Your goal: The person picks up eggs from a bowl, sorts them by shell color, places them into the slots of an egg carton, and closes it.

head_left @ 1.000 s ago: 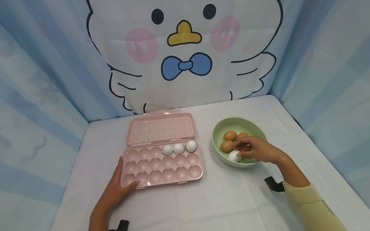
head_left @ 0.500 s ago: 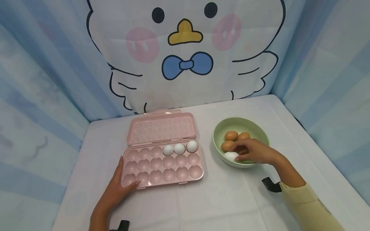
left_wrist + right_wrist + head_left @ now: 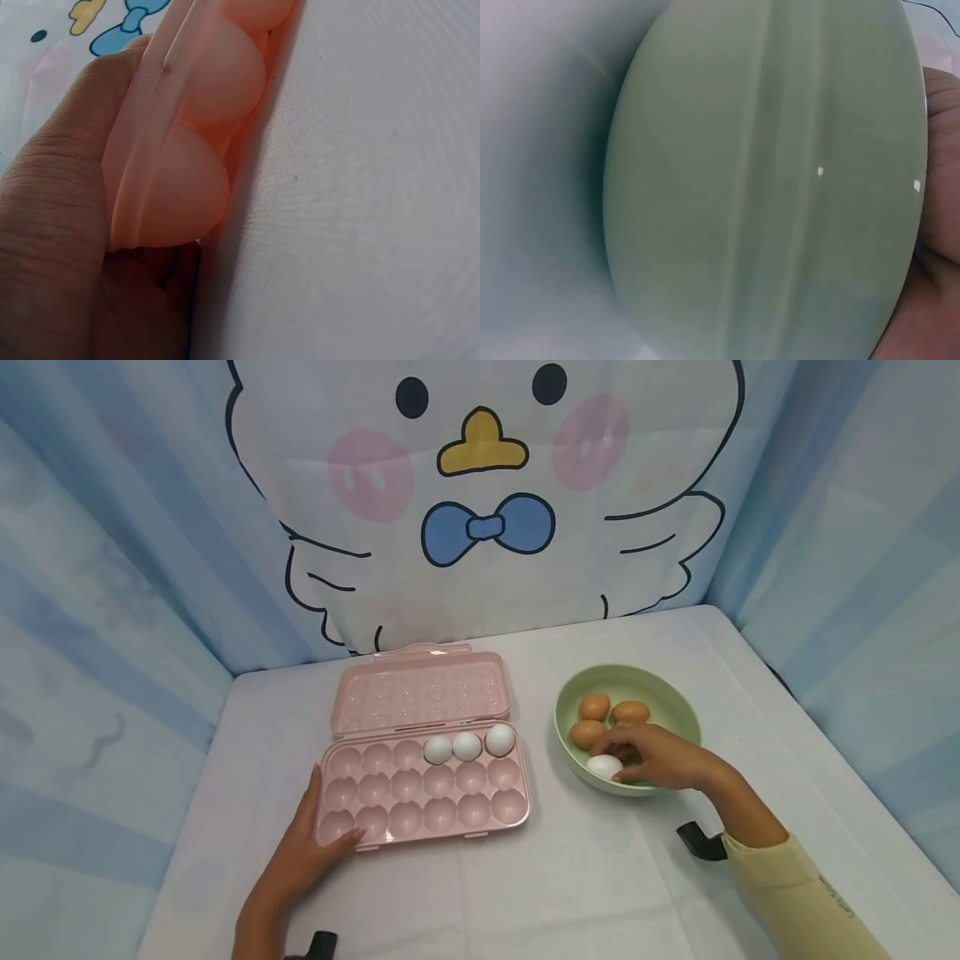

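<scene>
The white egg (image 3: 603,766) lies in the green bowl (image 3: 675,697), at the bowl's near-left wall, under the fingertips of the right hand (image 3: 651,757). That hand reaches in over the near rim with its fingers curled around the egg's far side; I judge this a closing grasp, since the egg sits on the bowl floor and the fingers wrap it from above, though whether they truly pinch it cannot be told for sure. Just beyond the fingers, three brown eggs (image 3: 594,706) cluster toward the bowl's far-left side, close to the white one, so the fingers have little room on that side. The right wrist view shows only the bowl's outer wall (image 3: 765,187), with the hand at the picture's edge.

To the left of that hand, well apart from the bowl, the pink tray (image 3: 420,793) lies open with its lid (image 3: 420,689) flat behind it. Three white eggs (image 3: 467,745) fill the right end of its far row; the other cups show vacant. The left hand (image 3: 311,852) rests flat against the tray's near-left corner, fingers straight, thumb on the rim, probably to steady it. The left wrist view shows the palm against the tray's edge (image 3: 150,150).

Bare table (image 3: 600,877) lies between tray and bowl. Curtain walls close in behind and at both sides.
</scene>
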{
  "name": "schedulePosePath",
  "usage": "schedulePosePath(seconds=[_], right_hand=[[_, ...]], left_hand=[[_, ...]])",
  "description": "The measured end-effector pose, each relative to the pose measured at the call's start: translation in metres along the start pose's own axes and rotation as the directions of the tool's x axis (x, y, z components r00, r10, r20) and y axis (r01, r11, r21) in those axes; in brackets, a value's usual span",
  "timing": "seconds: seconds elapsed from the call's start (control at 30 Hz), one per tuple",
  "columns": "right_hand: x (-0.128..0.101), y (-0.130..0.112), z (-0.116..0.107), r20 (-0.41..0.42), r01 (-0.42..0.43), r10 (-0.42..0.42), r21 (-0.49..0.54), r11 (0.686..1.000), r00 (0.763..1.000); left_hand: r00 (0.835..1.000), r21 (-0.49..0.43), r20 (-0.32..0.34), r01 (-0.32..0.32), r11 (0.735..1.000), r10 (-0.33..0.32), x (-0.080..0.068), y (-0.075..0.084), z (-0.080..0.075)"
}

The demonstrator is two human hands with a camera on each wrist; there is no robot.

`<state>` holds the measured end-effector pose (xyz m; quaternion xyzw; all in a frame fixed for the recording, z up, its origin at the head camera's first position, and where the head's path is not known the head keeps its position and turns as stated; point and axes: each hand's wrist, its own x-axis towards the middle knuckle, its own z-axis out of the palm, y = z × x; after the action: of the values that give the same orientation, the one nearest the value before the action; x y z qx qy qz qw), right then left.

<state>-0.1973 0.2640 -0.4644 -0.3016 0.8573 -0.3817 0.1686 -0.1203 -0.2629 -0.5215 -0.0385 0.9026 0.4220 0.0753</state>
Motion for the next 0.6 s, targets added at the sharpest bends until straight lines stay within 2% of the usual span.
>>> schedulePosePath(seconds=[0.2, 0.4, 0.6], right_hand=[[-0.0006, 0.0014, 0.0026, -0.006, 0.030, -0.030, 0.005, 1.000, 1.000], [-0.0001, 0.0029, 0.0037, -0.047, 0.036, -0.034, 0.044, 0.998, 0.998], [0.0024, 0.0016, 0.0048, -0.148, 0.080, -0.072, 0.051, 0.995, 0.986]], left_hand=[[1.000, -0.007, 0.002, -0.002, 1.000, 0.002, -0.0006, 0.0006, -0.0003], [1.000, -0.011, 0.000, -0.001, 1.000, 0.001, -0.0003, -0.0005, 0.0003], [1.000, -0.005, 0.001, 0.000, 1.000, 0.000, 0.0001, -0.0006, -0.0003]])
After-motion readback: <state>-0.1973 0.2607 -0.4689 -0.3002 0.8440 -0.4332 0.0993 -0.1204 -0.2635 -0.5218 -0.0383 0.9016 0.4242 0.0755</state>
